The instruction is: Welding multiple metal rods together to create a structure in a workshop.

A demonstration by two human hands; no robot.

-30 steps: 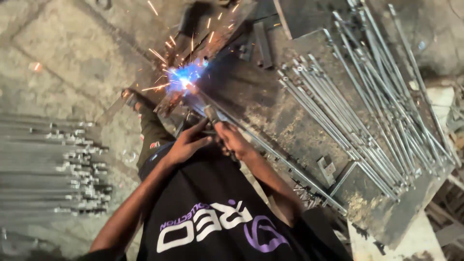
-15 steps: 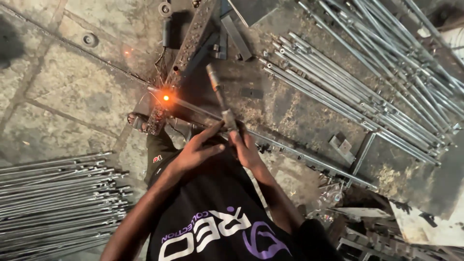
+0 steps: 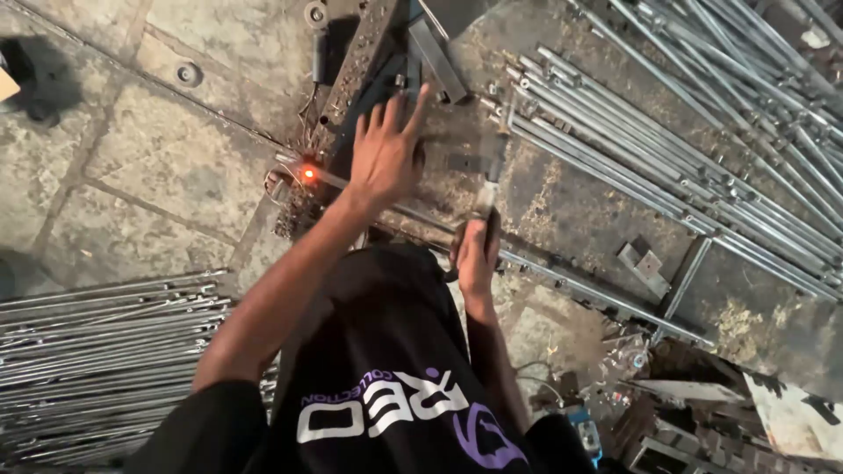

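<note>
My left hand (image 3: 386, 151) reaches forward with its fingers spread over a dark metal jig bar (image 3: 364, 66) on the work surface; whether it touches the bar I cannot tell. Just left of that wrist, a weld spot (image 3: 307, 173) glows orange at the end of a long thin steel rod (image 3: 606, 298) that runs off to the lower right. My right hand (image 3: 474, 254) sits close to my body and is closed around the handle of a dark hand tool (image 3: 486, 175) that points away from me. A black printed shirt fills the bottom of the view.
A big bundle of thin steel rods (image 3: 88, 360) lies at the lower left on the stone floor. Many more rods (image 3: 702, 149) lie across the rusty steel plate at the right. A small metal bracket (image 3: 641, 263) sits near them, and scrap pieces (image 3: 685, 395) lie at the lower right.
The bright arc and sparks have stopped and only an orange glow is left. My left hand has let go near the tool and reached forward with its fingers apart.
</note>
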